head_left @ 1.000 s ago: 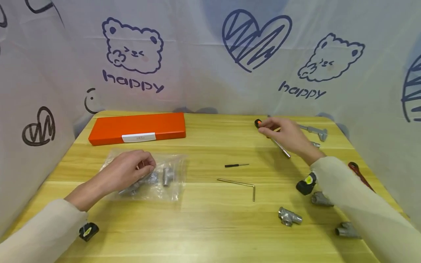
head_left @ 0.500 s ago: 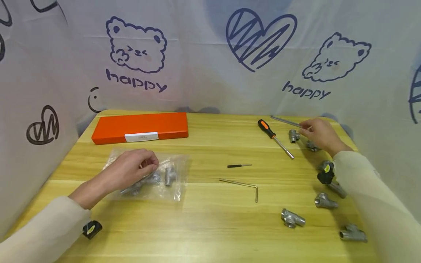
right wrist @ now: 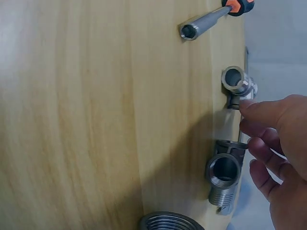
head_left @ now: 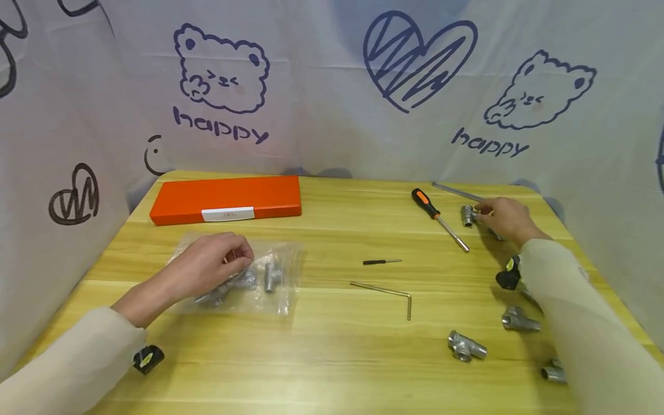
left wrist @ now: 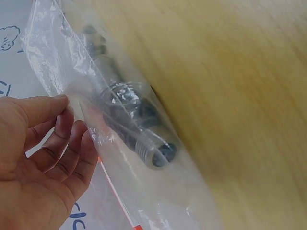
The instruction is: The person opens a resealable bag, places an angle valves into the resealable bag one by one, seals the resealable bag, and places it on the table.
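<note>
A clear, wrinkled bag (head_left: 282, 295) of grey fittings (head_left: 270, 277) lies beneath the left grip (head_left: 207, 264), which pinches its edge. A grey T-shaped joint (head_left: 468, 215) sits at the right grip (head_left: 509, 219); whether pinched, I cannot tell. A screwdriver (head_left: 432, 209) lies left of that grip.

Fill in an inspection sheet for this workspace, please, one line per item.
Surface: wood-grain table.
Job's things: clear bag with metal fittings inside; loose fittings toward the right.
Clutter: orange-red box, orange-and-black screwdriver, small black-handled tool, hex key.
Left grip: appears to pinch the clear bag.
Right grip: fingertips at the farthest fitting; firm hold unclear.
Cables: nothing seen.
Surroundings: drawn-on pale cloth.
</note>
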`<state>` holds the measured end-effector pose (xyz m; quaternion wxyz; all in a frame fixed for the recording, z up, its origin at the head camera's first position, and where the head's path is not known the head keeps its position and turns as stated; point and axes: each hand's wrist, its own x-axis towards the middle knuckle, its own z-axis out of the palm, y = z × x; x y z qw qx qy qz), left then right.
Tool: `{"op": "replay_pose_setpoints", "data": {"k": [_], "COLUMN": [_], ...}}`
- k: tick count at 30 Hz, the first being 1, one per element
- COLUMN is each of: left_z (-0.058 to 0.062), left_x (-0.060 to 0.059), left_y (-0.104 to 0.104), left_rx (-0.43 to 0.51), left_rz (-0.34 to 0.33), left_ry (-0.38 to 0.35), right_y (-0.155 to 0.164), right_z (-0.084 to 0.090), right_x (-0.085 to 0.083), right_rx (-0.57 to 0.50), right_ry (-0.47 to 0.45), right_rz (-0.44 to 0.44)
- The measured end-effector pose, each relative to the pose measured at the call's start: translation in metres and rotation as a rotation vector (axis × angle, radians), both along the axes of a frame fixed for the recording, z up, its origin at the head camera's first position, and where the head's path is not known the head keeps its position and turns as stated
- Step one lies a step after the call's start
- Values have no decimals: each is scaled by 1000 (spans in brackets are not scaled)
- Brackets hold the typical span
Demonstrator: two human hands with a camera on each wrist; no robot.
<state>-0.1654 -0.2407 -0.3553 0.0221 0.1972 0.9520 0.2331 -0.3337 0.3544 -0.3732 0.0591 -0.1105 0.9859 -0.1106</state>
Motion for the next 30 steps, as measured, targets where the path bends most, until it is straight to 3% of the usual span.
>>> {"op": "replay_pose_setpoints", "data": {"k": [9,15,22,30], "left_z": [1,1,1,1], "left_x": [0,1,1,0], "left_y": [1,0,0,1], "left_rx": [1,0,2,3], "left_rz": [-2,-1,-1,0], "left_ry": [2,3,4,0], "right_y": [1,-13,-66,-148], "right_z": [-8,5,27,25], "right_x": [-1,3,26,61], "right_rx": [-33,-41,-143,-277], "right_ry": [-13,44,127,103], "right_rz": [-15,12,151,273]}}
